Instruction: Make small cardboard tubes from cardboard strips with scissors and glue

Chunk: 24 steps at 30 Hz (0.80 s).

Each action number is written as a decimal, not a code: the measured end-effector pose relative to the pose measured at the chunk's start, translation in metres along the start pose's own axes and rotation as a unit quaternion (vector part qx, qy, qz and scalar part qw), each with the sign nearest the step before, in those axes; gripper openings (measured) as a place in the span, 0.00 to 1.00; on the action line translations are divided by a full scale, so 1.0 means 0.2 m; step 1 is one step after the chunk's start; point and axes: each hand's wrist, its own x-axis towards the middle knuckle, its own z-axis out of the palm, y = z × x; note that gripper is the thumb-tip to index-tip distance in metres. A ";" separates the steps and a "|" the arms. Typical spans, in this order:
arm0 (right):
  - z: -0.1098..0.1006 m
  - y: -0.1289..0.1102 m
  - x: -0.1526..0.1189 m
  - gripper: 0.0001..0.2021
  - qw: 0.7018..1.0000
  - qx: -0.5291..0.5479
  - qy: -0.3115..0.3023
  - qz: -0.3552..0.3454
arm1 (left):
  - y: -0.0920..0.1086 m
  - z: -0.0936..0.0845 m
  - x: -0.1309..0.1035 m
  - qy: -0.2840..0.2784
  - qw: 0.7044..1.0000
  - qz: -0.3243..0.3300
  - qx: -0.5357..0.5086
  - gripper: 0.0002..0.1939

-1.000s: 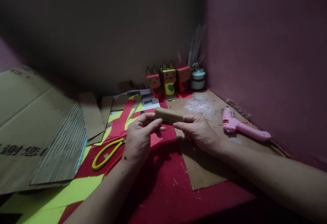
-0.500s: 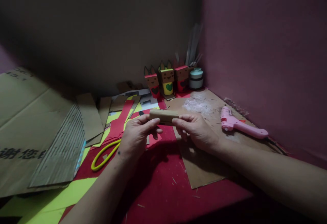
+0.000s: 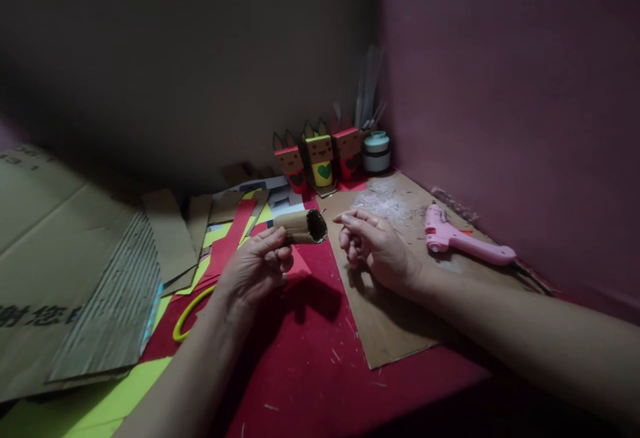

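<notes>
Lying far left: corrugated cardboard sheet (image 3: 75,278)
Right hand (image 3: 377,251): just right of tube, fingers loosely curled, holding nothing
Left hand (image 3: 255,268): fingers closed round cardboard tube (image 3: 301,226), open end facing right, above red paper (image 3: 310,345)
Far right: pink glue gun (image 3: 463,241)

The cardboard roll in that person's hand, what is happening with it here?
A person sits at a craft table. The left hand holds a rolled cardboard tube above the red paper, its open end turned toward the right hand. The right hand is beside the tube, not touching it, over a flat cardboard sheet. A pink glue gun lies to the right, yellow-handled scissors to the left, and three small paper figures stand in the corner.
</notes>
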 end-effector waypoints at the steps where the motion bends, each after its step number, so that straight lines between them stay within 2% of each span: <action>1: 0.00 0.00 0.00 0.13 1.000 0.000 -0.004 -0.001 | 0.00 0.00 -0.01 0.004 1.000 -0.004 -0.003 0.06; 6: 0.00 0.00 0.00 0.16 0.999 -0.002 -0.024 -0.021 | 0.00 0.01 -0.02 0.019 0.999 -0.032 0.009 0.04; 12: 0.01 0.00 -0.01 0.22 0.994 0.044 -0.095 0.028 | -0.01 0.02 -0.02 -0.031 0.993 -0.017 0.114 0.10; 15: 0.02 0.00 -0.01 0.23 0.984 0.066 -0.147 0.070 | -0.02 0.04 -0.04 -0.055 0.974 0.060 0.212 0.09; 18: 0.01 0.00 0.00 0.23 0.982 0.065 -0.143 0.101 | -0.03 0.08 -0.06 -0.086 0.933 0.155 0.314 0.02; 24: 0.00 0.02 0.01 0.20 0.989 0.062 -0.122 0.053 | -0.03 0.10 -0.09 -0.081 0.853 0.309 0.412 0.01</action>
